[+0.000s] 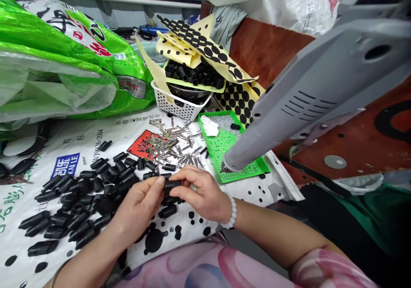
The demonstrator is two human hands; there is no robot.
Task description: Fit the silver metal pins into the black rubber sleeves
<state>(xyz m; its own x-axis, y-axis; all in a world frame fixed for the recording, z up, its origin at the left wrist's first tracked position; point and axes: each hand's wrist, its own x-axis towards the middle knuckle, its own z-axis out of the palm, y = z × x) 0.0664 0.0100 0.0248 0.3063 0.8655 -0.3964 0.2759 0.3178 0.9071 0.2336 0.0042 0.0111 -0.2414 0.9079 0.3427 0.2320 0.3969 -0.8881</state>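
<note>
My left hand (141,202) and my right hand (201,193) meet over the table, both pinched on one small black plastic piece (171,184) held between their fingertips. My right wrist wears a white bead bracelet (231,213). Just below the hands lie a few more black pieces (168,211). A spread of several black plastic pieces (80,202) covers the printed sack (96,142) to the left of my hands. A heap of small metal parts (170,144) lies just beyond my hands.
A green perforated tray (229,151) sits right of the metal parts. A grey plastic housing (321,86) leans over it. Behind stand a white basket (180,103) with black tubes, yellow sheets of black round stickers (205,43) and a green sack (64,56).
</note>
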